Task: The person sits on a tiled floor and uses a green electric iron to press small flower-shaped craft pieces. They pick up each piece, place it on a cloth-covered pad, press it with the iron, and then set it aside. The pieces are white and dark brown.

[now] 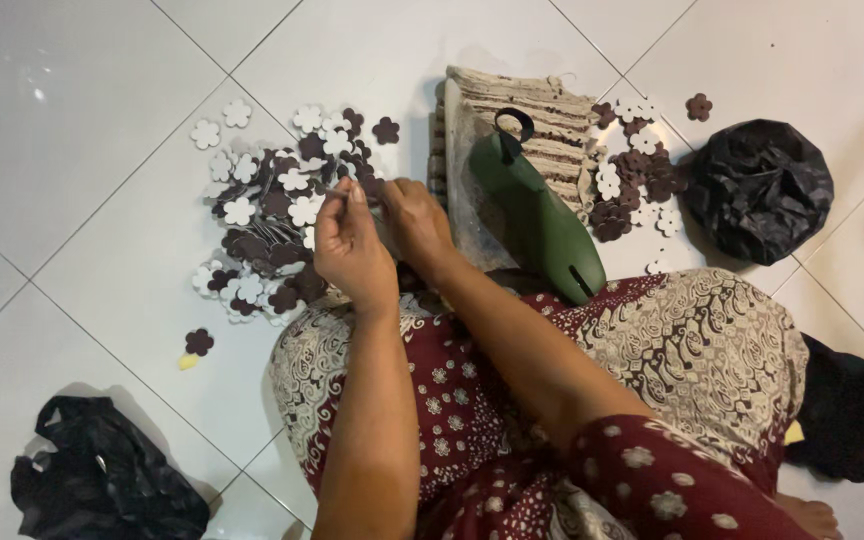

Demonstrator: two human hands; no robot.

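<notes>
Both hands meet over a heap of brown and white foam flower cut-outs point(272, 215) on the glossy white floor tiles point(82, 150). The left hand point(352, 250) pinches one thin piece; the right hand point(414, 222) has its grip curled, contents hidden. A green plastic shoe last point(542, 225) lies just beside them.

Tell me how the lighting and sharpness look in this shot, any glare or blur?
Head view: bright overhead light, with soft glare patches on the white floor tiles; faint shadows beside the black bags; the hands, left and right, look slightly soft, while the flower cutouts stay fairly sharp.
</notes>
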